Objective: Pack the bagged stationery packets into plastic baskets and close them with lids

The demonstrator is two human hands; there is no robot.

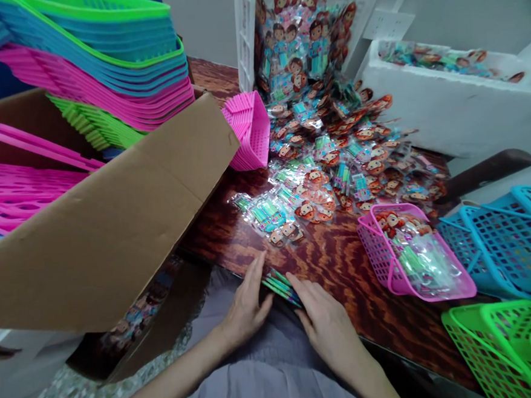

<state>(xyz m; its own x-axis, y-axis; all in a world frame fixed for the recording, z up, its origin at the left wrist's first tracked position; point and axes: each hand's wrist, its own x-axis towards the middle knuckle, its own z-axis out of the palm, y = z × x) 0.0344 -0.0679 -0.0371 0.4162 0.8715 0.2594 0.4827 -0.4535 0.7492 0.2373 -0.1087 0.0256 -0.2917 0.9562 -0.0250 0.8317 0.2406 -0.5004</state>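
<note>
At the table's front edge, just above my lap, a small stack of clear plastic packets [281, 287] with green and blue contents is squared between my two hands. My left hand [246, 303] presses the stack's left end, fingers straight and thumb below. My right hand [321, 310] closes over the right end with fingers and thumb. Beyond them, loose character packets [271, 214] with green sticks lie on the wooden table. To the right, a pink basket [366, 243] contains similar packets.
A large cardboard box [126, 233] with stacked baskets [116, 82] stands at left. A big heap of packets [357, 150] spills from a white crate [245, 49]. Blue baskets [504, 237] and green baskets [493, 334] sit at right. A white foam box [459, 100] is behind.
</note>
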